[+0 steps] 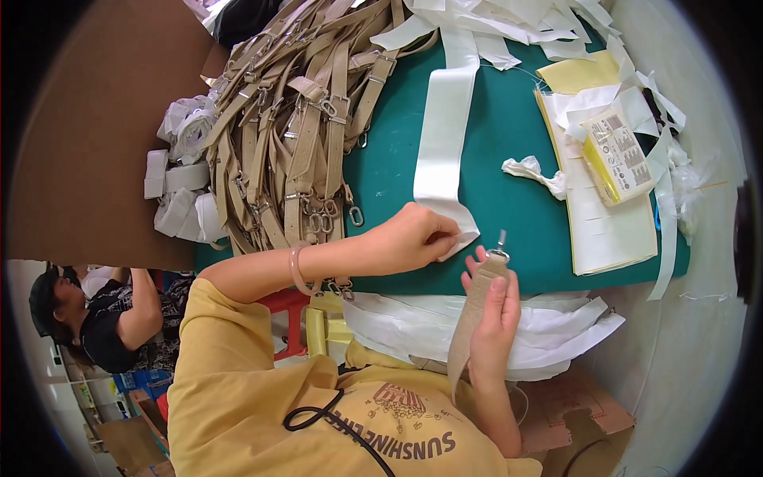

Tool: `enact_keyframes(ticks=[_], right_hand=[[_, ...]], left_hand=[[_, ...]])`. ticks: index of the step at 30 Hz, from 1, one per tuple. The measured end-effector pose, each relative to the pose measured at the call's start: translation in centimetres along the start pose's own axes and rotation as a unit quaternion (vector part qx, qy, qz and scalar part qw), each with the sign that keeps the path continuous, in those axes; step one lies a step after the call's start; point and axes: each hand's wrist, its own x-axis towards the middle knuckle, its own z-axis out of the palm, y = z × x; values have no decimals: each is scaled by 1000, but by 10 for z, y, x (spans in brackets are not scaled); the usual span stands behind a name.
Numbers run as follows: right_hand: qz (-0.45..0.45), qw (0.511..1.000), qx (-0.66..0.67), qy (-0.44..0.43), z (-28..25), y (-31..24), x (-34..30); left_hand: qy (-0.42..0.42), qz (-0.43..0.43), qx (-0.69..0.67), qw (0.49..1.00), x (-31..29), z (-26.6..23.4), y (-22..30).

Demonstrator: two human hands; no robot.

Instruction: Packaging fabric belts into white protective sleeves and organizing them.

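My left hand [431, 233], with a pink bangle at its wrist, pinches the near end of a long white strip [445, 127]. That strip runs back across the green table toward a pile of white scraps. In my right hand [497, 318] is a beige strap [470, 324], its metal snap hook [500, 248] pointing up past the fingers. The strap's lower end hangs down in front of my yellow shirt. A small gap lies between the hook and the white strip's end.
Many beige straps with metal buckles [298, 151] heap at the left, beside rolled white webbing [187, 187]. Right are a paper pad [608, 230], a yellow-and-white packet [616, 159] and crumpled tissue [534, 173]. White scraps [509, 20] lie far back. A co-worker [111, 318] is at left.
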Motion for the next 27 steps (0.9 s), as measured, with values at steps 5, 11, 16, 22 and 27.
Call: enact_keyframes(ticks=[5, 11, 16, 22, 27], right_hand=[[1, 999, 36, -40, -4, 8, 8], [3, 996, 87, -12, -3, 2, 6], [28, 993, 111, -7, -6, 2, 4], [29, 994, 105, -6, -6, 2, 3], [36, 993, 116, -9, -8, 2, 6]], left_hand=[[-69, 22, -105, 992, 17, -6, -2], [-133, 23, -187, 973, 26, -7, -17], [-134, 17, -179, 975, 25, -7, -16], [-131, 4, -165, 978, 23, -8, -10], [-138, -9, -154, 978, 25, -10, -6]])
